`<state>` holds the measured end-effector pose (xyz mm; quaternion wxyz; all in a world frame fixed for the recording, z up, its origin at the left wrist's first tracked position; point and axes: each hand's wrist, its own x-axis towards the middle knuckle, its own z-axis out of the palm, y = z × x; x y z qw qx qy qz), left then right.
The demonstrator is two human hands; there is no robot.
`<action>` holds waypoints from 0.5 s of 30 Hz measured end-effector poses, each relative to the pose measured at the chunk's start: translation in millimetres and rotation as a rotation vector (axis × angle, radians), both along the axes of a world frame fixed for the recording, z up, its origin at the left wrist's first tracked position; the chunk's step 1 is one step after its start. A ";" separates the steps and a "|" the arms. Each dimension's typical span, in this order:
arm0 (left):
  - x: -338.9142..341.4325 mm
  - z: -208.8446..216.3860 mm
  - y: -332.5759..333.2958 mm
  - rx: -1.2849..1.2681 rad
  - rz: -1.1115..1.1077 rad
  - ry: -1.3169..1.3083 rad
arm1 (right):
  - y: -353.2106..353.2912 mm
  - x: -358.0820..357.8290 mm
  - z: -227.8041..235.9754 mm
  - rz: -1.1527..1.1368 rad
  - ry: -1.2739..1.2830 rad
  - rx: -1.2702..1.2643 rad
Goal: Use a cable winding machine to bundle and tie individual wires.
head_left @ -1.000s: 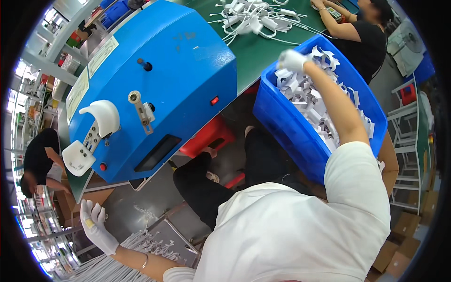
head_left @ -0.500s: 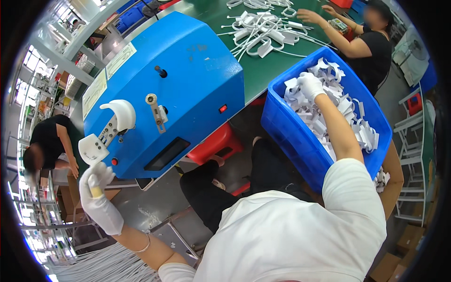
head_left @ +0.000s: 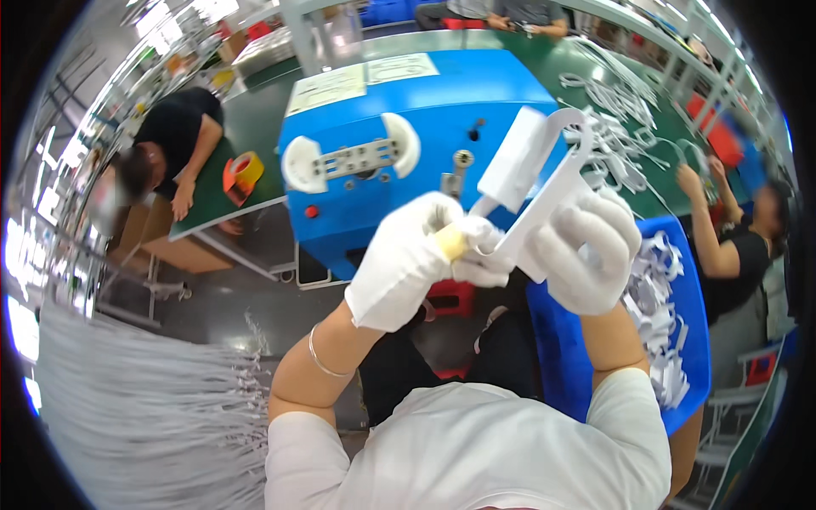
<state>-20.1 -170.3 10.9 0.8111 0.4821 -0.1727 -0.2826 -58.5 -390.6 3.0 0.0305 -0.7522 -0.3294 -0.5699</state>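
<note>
Both my hands wear white gloves and meet in front of the blue machine (head_left: 425,127). Between them is a white curled strip with a broad flat flap (head_left: 514,161), tilted upward. My left hand (head_left: 408,259) pinches its lower end, with yellowish tape round one finger. My right hand (head_left: 586,251) curls its fingers round the strip's right side. Two white curved holders (head_left: 399,144) sit on a metal bar on the machine's front. The blue bin (head_left: 561,340) to the right holds many similar white strips (head_left: 659,340), partly hidden by my right arm.
Bundles of white cables (head_left: 608,144) lie on the green table (head_left: 255,110). At the left a bent-over person (head_left: 183,127) is near a yellow tape roll (head_left: 246,170). Another person (head_left: 735,246) works at the right. Long white cables (head_left: 144,399) hang at lower left.
My right hand has come out of the bin with a white strip. My left hand has moved right from beside the machine's holder to grip it. The view has turned left.
</note>
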 end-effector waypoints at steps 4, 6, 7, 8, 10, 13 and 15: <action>10.2 23.2 22.1 0.087 0.456 -0.384 | 25.1 19.8 1.2 0.166 0.077 0.112; 20.2 31.9 36.2 0.306 0.752 -0.670 | 33.9 31.4 5.2 0.248 0.134 0.237; 24.3 35.0 42.9 0.425 0.872 -0.724 | 39.2 36.9 7.3 0.252 0.175 0.317; 26.9 37.7 49.9 0.496 0.895 -0.743 | 43.4 44.5 10.8 0.276 0.273 0.412; 27.2 37.9 54.8 0.453 0.869 -0.695 | 56.0 52.8 14.4 0.471 0.617 0.779; 22.9 35.3 55.6 0.356 0.791 -0.625 | 67.4 55.3 19.8 0.509 0.891 0.892; 18.5 30.2 53.5 0.333 0.797 -0.619 | 70.7 50.1 20.1 0.426 0.858 0.839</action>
